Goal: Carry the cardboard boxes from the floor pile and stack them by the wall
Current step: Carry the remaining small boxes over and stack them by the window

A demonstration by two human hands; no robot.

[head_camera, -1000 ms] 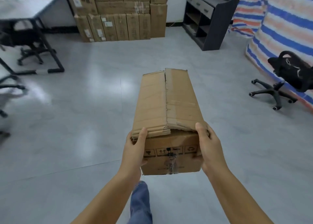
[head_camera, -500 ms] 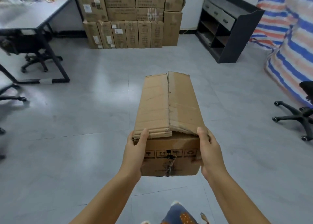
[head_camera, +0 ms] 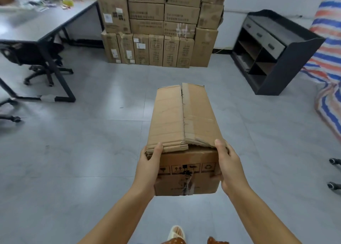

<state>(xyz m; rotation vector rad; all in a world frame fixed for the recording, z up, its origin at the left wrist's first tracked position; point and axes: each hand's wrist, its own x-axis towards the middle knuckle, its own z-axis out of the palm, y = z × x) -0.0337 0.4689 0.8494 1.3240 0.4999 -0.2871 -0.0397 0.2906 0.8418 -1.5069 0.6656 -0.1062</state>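
I hold a long, worn cardboard box (head_camera: 182, 118) out in front of me above the grey floor, its torn taped flaps on top. My left hand (head_camera: 148, 167) grips its near left corner, thumb on the top flap. My right hand (head_camera: 227, 163) grips the near right corner the same way. Straight ahead, against the white wall, stands a tall stack of cardboard boxes (head_camera: 158, 26), upright narrow ones in the bottom row and flat ones piled above.
A grey desk (head_camera: 44, 20) with black legs and an office chair (head_camera: 35, 59) stand at the left. A black cabinet (head_camera: 273, 48) with drawers is at the right, then a striped tarp (head_camera: 328, 59). Chair casters (head_camera: 335, 172) show at the right edge.
I have walked forward with the box: the wall stack, desk and cabinet are closer and larger. The black chair on the right has slid almost out of view. My grip is unchanged.
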